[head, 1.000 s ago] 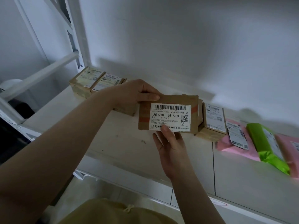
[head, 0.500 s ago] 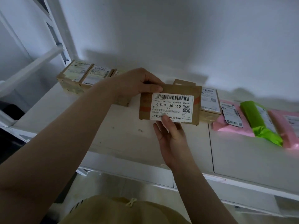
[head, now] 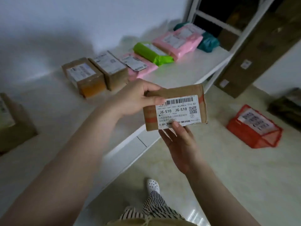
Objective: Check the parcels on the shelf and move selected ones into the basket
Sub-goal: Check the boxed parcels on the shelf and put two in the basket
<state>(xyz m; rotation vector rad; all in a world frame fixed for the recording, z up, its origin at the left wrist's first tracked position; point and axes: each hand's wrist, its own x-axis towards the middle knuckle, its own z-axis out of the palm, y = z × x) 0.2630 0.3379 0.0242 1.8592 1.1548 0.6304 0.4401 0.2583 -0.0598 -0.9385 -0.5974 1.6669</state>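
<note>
I hold a small brown cardboard parcel point(head: 197, 93) with a white label reading J6-S10, out past the shelf's front edge and above the floor. My left hand point(head: 136, 98) grips its top left edge, thumb on the label. My right hand point(head: 180, 144) supports it from below, thumb on the label's lower edge. The red mesh basket point(head: 254, 137) stands on the floor to the right, with labelled parcels inside. On the white shelf point(head: 187, 74) lie two brown boxes point(head: 94, 75), pink mailers point(head: 179, 41) and a green mailer point(head: 151, 53).
Another brown box point(head: 11, 124) sits at the left edge on the shelf. A tall brown carton point(head: 260, 46) leans by the shelf's white frame point(head: 216, 74) at the right. A dark bag point(head: 288, 106) lies beyond the basket. My foot point(head: 153, 185) is on the tiled floor.
My view has swung to the right and down, bringing the floor and the red basket into sight. The parcel, held in both hands, has come off the shelf toward the right.
</note>
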